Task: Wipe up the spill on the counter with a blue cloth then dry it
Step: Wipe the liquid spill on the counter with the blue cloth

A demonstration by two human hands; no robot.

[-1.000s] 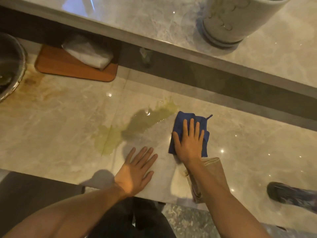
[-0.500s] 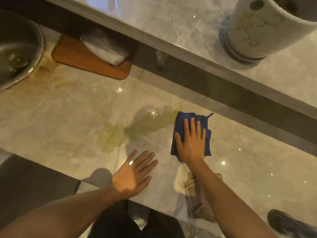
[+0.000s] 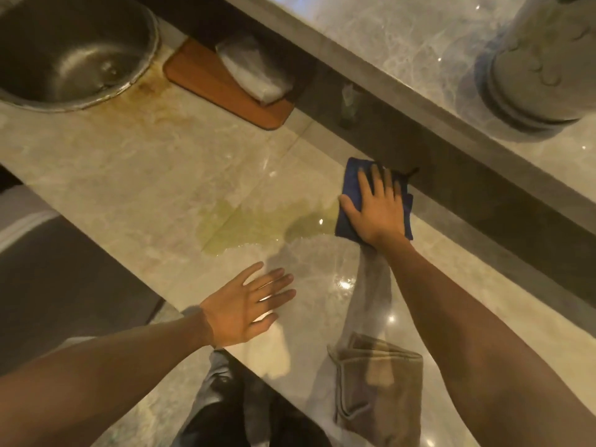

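Two hands spread flat — right hand (image 3: 375,210) pressing blue cloth (image 3: 351,185) beside spill (image 3: 258,225), left hand (image 3: 248,306) empty on counter (image 3: 129,175).

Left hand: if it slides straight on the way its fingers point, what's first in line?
The left hand points up-right across bare counter. First thing in line looks like the blue cloth under the right hand, though the spill's near edge may graze it.

Kitchen: marble counter (image 3: 135,175), steel sink (image 3: 74,53), cutting board (image 3: 225,98).

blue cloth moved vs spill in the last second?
Yes. The blue cloth under the right hand slid back toward the dark ledge, at the spill's far right end.
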